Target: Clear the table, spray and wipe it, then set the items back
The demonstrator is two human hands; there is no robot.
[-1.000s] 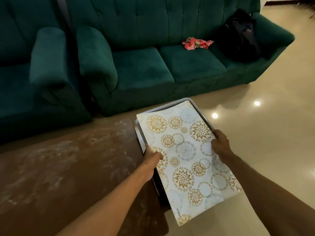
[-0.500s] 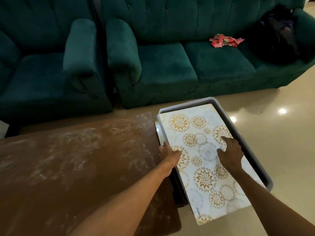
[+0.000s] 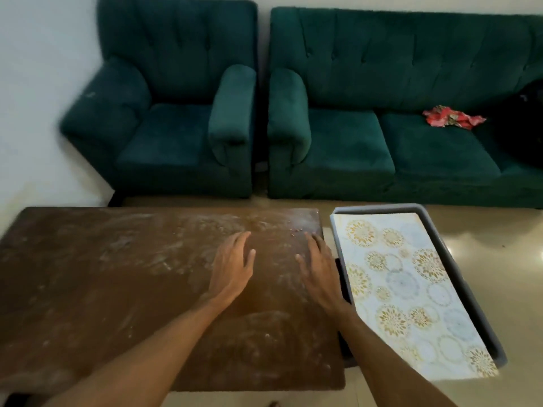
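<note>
Your left hand (image 3: 232,270) and right hand (image 3: 318,271) were over the brown table (image 3: 102,277), fingers spread, gripping nothing; whether the palms touched the top couldn't be told. White smears streaked the table. Just right of the table, on the floor, sat a grey tray (image 3: 458,259) holding a patterned mat (image 3: 411,292), its near end overhanging the rim. Beyond the table: green armchair (image 3: 173,118), green sofa (image 3: 411,113) carrying a red cloth (image 3: 452,117).

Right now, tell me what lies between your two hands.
Head view: only bare, dusty table between left hand and right hand.
</note>
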